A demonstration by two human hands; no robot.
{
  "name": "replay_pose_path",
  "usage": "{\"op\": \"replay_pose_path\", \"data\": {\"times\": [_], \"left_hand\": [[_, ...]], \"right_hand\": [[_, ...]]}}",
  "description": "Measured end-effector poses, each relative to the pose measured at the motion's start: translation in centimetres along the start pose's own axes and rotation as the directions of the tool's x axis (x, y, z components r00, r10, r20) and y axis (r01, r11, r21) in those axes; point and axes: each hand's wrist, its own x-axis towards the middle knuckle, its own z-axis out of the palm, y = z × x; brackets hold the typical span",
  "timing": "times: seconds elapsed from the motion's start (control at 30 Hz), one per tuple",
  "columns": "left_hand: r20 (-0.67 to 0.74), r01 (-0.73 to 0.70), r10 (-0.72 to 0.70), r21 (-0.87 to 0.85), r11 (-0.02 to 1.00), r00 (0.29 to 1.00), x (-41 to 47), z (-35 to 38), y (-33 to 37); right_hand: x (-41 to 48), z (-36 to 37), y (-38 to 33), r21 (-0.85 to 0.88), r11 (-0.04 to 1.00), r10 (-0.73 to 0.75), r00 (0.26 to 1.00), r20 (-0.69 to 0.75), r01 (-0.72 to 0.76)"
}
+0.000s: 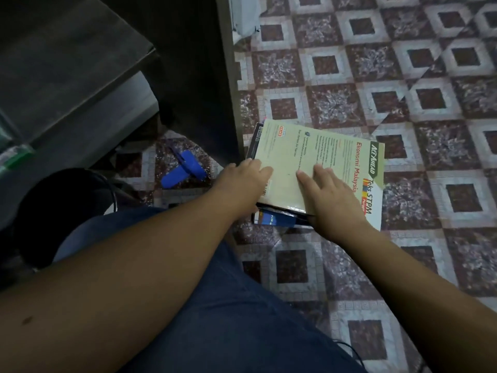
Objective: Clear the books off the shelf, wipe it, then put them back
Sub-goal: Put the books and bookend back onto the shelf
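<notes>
Dark wood-grain furniture (67,76) filled the upper left, with something green (16,157) blurred at the far left edge below it. Beneath that sat a round black object (61,211), too dim to identify. Further right a blue plastic item (185,168) lay on the floor (403,76), in the shadow beside an upright dark panel (204,90) that rose between it and the open tiles. The person's leg, in blue denim (242,305), crossed the lower middle of the view and hid the floor there.

Just right of the panel's foot, a stack of books (279,219) lay on the patterned maroon and white tiles, its left edge close to the panel. The top book (309,157), pale green with red lettering, lay flat and slightly askew over the darker ones under it.

The left hand (242,181) reached across the leg to the near left corner of that cover. Its fingers lay close together on the cover, but the thumb was hidden, so whether the grip pinched the edge could not be told. The right hand (328,195) rested palm down on the near right part of the same cover, its grip spread, with fingers straight and apart, and its wrist covered the stack's near right corner.

At the top, beyond the panel, a white object (246,14) stood on the floor, well apart from the books.
</notes>
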Motion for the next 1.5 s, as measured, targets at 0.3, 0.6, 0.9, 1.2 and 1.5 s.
{"op": "replay_pose_path", "data": {"times": [0.3,0.6,0.9,1.2,1.5], "left_hand": [[-0.296,-0.104,0.070,-0.102,0.989,0.953,1.3,-0.5,0.4],[-0.513,-0.184,0.023,-0.266,0.946,0.858,0.3,-3.0,0.0],[-0.372,0.216,-0.213,-0.034,0.976,0.904,-9.2,-12.4,-3.2],[-0.354,0.546,-0.522,-0.038,0.837,0.776,-24.2,-15.9,-11.8],[-0.674,0.803,-0.715,-0.314,0.506,0.187,-37.8,-12.5,-22.2]], "right_hand": [[1.0,-5.9,2.5,0.123,0.991,-0.063,0.996,0.061,0.055],[0.5,-7.5,0.4,-0.025,0.993,0.103,0.965,-0.241,-0.113],[-3.8,-17.5,-7.3,-0.140,0.989,-0.084,0.933,-0.351,0.036],[-3.8,-23.5,-21.9,-0.113,0.886,-0.460,0.821,-0.337,0.450],[3.2,-27.9,-38.8,-0.202,0.677,-0.656,0.455,-0.603,0.708]]}}
